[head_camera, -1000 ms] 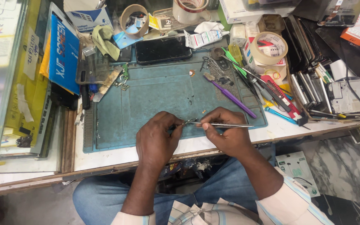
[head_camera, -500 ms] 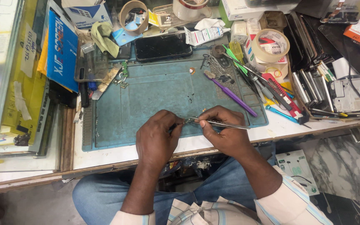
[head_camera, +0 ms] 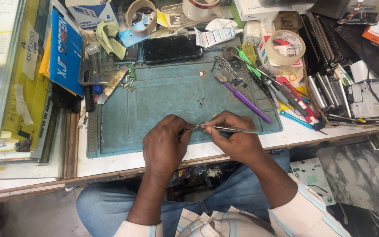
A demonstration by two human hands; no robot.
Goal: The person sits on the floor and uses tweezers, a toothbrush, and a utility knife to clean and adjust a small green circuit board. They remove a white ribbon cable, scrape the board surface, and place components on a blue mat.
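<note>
Metal tweezers (head_camera: pixel 230 128), pinched in the right hand (head_camera: pixel 233 137), tips meeting a tiny part too small to tell, gripped by the left hand (head_camera: pixel 165 142); both over the near edge of the teal work mat (head_camera: pixel 154 101); beyond: purple brush (head_camera: pixel 244 97), dark phone (head_camera: pixel 172 48), tape roll (head_camera: pixel 284 47), red utility knife (head_camera: pixel 298 102); nothing between hands and mat; against the earlier frame, hands and tweezers keep the same pose
</note>
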